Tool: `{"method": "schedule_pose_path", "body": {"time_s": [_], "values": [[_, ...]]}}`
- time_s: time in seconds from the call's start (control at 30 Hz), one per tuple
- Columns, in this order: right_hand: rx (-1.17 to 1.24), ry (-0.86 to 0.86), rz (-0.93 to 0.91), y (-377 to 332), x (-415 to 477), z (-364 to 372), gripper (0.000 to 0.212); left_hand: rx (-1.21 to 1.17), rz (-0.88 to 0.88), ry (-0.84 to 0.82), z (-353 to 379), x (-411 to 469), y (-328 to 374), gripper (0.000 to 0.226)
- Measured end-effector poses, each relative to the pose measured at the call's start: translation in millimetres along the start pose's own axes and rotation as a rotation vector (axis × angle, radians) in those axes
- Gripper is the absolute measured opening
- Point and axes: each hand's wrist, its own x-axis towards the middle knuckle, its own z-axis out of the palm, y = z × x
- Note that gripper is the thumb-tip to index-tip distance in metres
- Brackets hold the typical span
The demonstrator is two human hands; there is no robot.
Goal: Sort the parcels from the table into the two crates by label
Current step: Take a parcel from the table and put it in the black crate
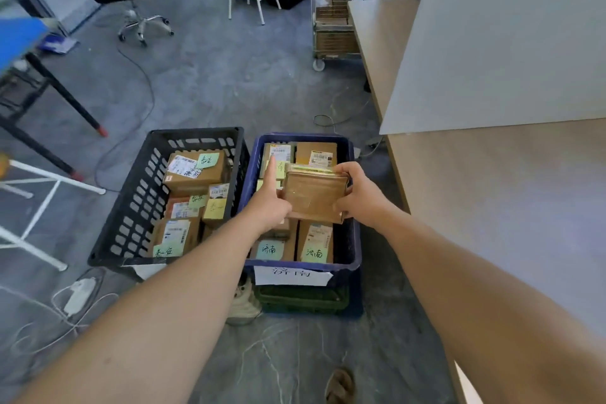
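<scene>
A brown cardboard parcel hangs above the blue crate, held between both hands. My left hand grips its left side with the index finger stretched forward. My right hand grips its right side, thumb over the top edge. The blue crate holds several parcels with green notes and carries a white paper label on its front. Beside it on the left, the black crate holds several parcels with green and yellow notes.
A beige table runs along the right, with a white board standing on it. Cables and a power adapter lie on the floor at left. Stools, an office chair and a wire cart stand farther back.
</scene>
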Motion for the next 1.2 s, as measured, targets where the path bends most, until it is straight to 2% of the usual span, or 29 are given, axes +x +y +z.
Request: {"method": "schedule_pose_path", "body": {"time_s": [0.23,0.4,0.53,0.63,0.8,1.0,1.2], "values": [[0.098,-0.079,-0.025,-18,33,15,0.025,-0.003,-0.007,-0.014,-26,17,-15,0.083],[0.089,-0.033,0.007,-34,51,32,0.007,-0.078,-0.025,-0.047,-49,37,-25,0.064],[-0.014,0.026,0.049,-49,63,47,0.015,-0.083,0.006,-0.144,-72,57,-30,0.064],[-0.072,0.066,0.055,-69,74,60,0.030,-0.055,0.059,-0.111,-91,79,-35,0.057],[-0.142,0.081,0.045,-108,100,97,0.059,-0.030,0.149,-0.053,-132,104,-57,0.067],[-0.254,0.061,-0.007,-143,131,159,0.065,0.088,0.144,0.022,-196,121,-98,0.070],[-0.370,-0.070,-0.103,-184,173,204,0.070,0.135,0.083,0.119,-260,147,-134,0.073]]}}
